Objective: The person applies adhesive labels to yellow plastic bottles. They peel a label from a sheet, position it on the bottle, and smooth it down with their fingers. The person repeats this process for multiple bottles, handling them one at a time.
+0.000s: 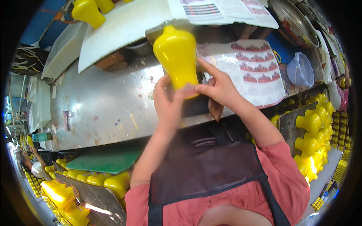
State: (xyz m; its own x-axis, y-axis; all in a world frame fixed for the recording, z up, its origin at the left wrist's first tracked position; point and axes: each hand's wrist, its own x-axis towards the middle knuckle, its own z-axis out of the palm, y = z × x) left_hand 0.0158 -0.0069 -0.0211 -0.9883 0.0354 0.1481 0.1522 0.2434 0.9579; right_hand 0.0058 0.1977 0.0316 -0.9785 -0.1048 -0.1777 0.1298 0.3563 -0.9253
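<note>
A glossy yellow vase-shaped bottle (177, 54) is held up over the metal workbench (102, 105), its neck pointing away from me. My left hand (167, 101) grips its base from the left and below. My right hand (217, 86) holds the base from the right, forefinger stretched along the bottle's side. A small brown piece (215, 109) sticks out below my right hand. Just right of the bottle lies a white sheet of red patterned stickers (256, 71).
Yellow bottles fill bins at my right (313, 139) and lower left (94, 180). A green mat (105, 160) lies under the bench edge. A white board (120, 26), printed paper (222, 11), a lilac bowl (300, 69) and a metal pan (294, 22) sit farther back.
</note>
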